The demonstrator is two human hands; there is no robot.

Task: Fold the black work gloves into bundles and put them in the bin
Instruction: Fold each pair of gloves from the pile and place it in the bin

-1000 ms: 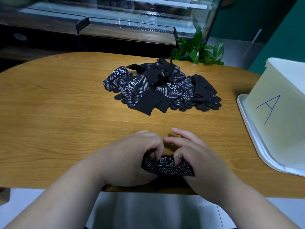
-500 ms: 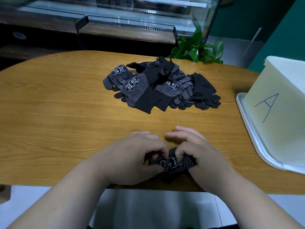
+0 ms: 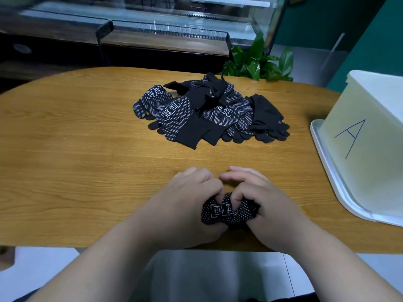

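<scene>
A rolled black glove bundle (image 3: pixel 227 211) with white dots and a white logo sits near the table's front edge. My left hand (image 3: pixel 187 199) grips its left side and my right hand (image 3: pixel 261 199) grips its right side, thumbs pressed into the top. Much of the bundle is hidden under my fingers. A pile of loose black work gloves (image 3: pixel 209 112) lies farther back on the table. The pale bin (image 3: pixel 370 136), marked with a blue letter A, stands at the right on a white tray (image 3: pixel 331 177).
The wooden table (image 3: pixel 76 160) has a rounded far edge. A green plant (image 3: pixel 259 62) stands behind it, and a glass display case (image 3: pixel 165 22) runs along the back. Grey floor shows below the table's front edge.
The flat folded glove has been rolled up into a tighter, rounder bundle between both hands. My hands have closed in around it and stayed near the front edge.
</scene>
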